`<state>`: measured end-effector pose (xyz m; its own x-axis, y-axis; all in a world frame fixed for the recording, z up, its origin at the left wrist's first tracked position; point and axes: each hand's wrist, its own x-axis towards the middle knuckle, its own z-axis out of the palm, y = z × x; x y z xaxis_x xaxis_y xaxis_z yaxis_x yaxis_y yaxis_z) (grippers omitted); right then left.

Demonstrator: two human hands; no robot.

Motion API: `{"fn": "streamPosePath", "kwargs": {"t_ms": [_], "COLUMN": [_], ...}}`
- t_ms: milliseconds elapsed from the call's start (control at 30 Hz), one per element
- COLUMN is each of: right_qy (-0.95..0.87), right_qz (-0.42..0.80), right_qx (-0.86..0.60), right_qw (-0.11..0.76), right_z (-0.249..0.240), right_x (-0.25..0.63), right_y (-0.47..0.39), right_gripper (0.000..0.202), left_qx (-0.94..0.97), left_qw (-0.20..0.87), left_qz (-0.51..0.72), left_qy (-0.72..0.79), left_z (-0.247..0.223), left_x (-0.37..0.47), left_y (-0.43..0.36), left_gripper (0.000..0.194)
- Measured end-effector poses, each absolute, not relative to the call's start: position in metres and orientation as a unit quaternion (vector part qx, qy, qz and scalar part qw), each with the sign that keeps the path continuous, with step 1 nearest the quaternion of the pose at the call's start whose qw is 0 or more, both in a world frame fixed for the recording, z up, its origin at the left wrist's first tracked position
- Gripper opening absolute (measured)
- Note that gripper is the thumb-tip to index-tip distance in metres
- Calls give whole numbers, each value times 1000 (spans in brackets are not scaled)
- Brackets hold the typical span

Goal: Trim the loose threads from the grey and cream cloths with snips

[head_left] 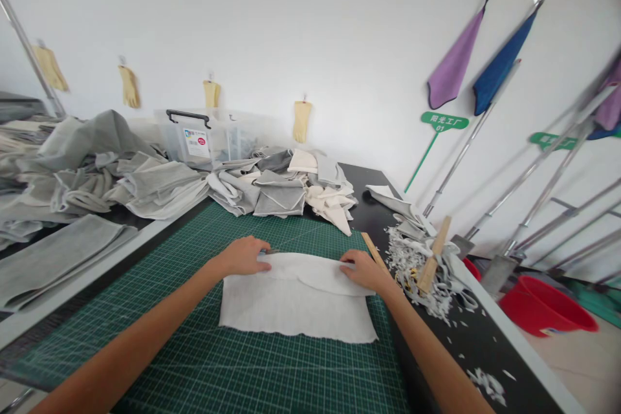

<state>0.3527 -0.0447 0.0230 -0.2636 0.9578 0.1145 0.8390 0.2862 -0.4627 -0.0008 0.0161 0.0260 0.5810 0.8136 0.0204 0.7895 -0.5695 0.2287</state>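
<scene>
A white cloth (295, 307) lies on the green cutting mat (233, 375), its far edge folded over toward me in a strip. My left hand (244, 256) is closed on the far left corner of this fold. A small blue and metallic thing (268, 251) shows by its fingers, too little of it to name. At the right end of the fold, my right hand (363, 270) pinches the cloth between thumb and fingers. The cloth's near edge lies flat and slightly wavy on the mat.
Grey and white cloths (279, 194) are heaped behind the mat, before a clear plastic box (194, 139). More grey cloths (87, 162) pile up at left. To the right are a wooden strip (373, 251), fabric scraps (412, 275), a wooden block (433, 259) and a red bucket (543, 307).
</scene>
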Motion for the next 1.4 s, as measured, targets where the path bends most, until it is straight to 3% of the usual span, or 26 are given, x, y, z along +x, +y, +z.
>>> {"fn": "streamPosePath", "kwargs": {"t_ms": [300, 433, 667, 933, 1033, 1100, 1167, 1400], "right_qy": [-785, -768, -764, -797, -834, -836, -825, -805], "right_qz": [320, 369, 333, 195, 129, 110, 113, 129], "right_qx": [-503, -501, -528, -521, -493, -499, -512, -535], "right_qw": [170, 151, 161, 237, 212, 202, 212, 220], "right_z": [55, 68, 70, 51, 39, 29, 21, 30], "right_x": [359, 364, 374, 336, 316, 310, 308, 311], "right_y": [-41, -37, -30, -59, -74, -76, -73, -61], "right_gripper": [5, 16, 29, 33, 38, 32, 20, 29], "left_qx": [889, 883, 896, 890, 883, 875, 870, 892], "left_qw": [128, 109, 144, 209, 223, 241, 252, 119], "left_qz": [120, 140, 124, 78, 86, 93, 97, 84], "left_qy": [423, 434, 401, 398, 404, 409, 412, 427], "left_z": [49, 52, 59, 49, 52, 57, 60, 45], "left_x": [-7, -5, -11, -20, -23, -25, -24, 1], "left_y": [4, -1, -1, 29, 30, 25, 16, -9], "left_gripper": [20, 11, 36, 28, 53, 64, 62, 54]}}
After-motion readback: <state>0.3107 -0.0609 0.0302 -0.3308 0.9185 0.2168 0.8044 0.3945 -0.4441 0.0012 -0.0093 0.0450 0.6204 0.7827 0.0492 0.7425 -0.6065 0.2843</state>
